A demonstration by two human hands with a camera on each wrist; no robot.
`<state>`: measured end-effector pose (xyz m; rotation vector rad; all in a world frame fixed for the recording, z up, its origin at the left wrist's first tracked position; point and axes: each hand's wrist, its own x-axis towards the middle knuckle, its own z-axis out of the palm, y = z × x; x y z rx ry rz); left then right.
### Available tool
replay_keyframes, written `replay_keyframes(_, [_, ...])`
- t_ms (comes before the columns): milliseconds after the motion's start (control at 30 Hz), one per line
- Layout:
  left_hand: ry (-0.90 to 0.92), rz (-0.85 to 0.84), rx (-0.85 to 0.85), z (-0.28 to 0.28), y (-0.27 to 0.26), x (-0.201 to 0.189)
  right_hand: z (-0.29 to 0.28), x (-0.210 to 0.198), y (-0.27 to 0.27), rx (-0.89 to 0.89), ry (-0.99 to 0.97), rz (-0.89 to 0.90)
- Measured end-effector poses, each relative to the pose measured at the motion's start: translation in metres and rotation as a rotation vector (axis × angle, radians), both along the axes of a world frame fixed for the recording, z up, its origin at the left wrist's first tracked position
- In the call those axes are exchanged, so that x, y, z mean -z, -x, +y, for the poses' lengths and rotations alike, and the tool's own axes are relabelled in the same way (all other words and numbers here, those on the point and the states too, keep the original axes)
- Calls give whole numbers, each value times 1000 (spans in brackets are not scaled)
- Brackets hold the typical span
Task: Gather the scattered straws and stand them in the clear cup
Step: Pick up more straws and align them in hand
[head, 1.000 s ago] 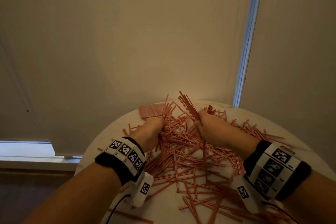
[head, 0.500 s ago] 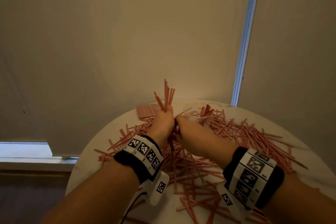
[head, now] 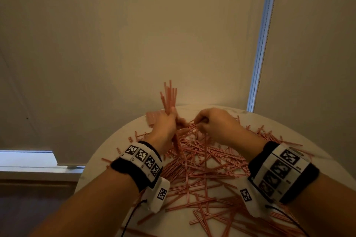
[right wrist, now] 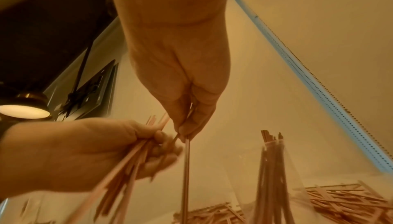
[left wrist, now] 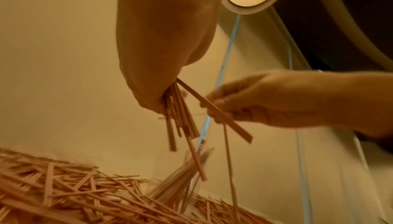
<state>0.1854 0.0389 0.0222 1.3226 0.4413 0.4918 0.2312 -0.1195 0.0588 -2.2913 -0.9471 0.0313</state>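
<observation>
Several thin red-and-white straws (head: pixel 202 167) lie scattered over the round white table (head: pixel 123 136). My left hand (head: pixel 174 119) is raised above the pile and grips a bundle of straws (head: pixel 169 98) that stands nearly upright; its lower ends (left wrist: pixel 176 123) hang below the fist. Just to its right, my right hand (head: pixel 200 123) pinches a few straws, one hanging straight down (right wrist: pixel 186 168). The clear cup (right wrist: pixel 274 177) stands on the table past the hands with several straws in it. In the head view my right hand hides it.
A flat packet of straws (head: pixel 152 119) lies at the table's far left. A blind-covered wall rises close behind the table, with a bright blue window strip (head: pixel 260 44) at right and a sill (head: pixel 28 159) at lower left. Loose straws reach the near edge.
Both hands came up out of the pile. The left one lifted its bundle upright. The right hand met it, then drew away to the right with a few straws pinched.
</observation>
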Motion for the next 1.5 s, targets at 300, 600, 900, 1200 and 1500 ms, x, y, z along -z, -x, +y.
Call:
replay_keyframes(300, [-189,-1,190,-43,4,-5,19,-25,-12,89,-252,-48])
replay_keyframes(600, [8,-208,-9,-17,-9,0,4,-9,7,-86,146,199])
replay_keyframes(900, [-136,-197,94,-16,-12,6,4,5,14,-216,141,327])
replay_keyframes(1200, [-778,79,431,-24,14,1,-10,-46,-16,182,-457,51])
replay_keyframes(1500, [-975,39,380,-45,10,-12,5,-27,-10,-1,-110,99])
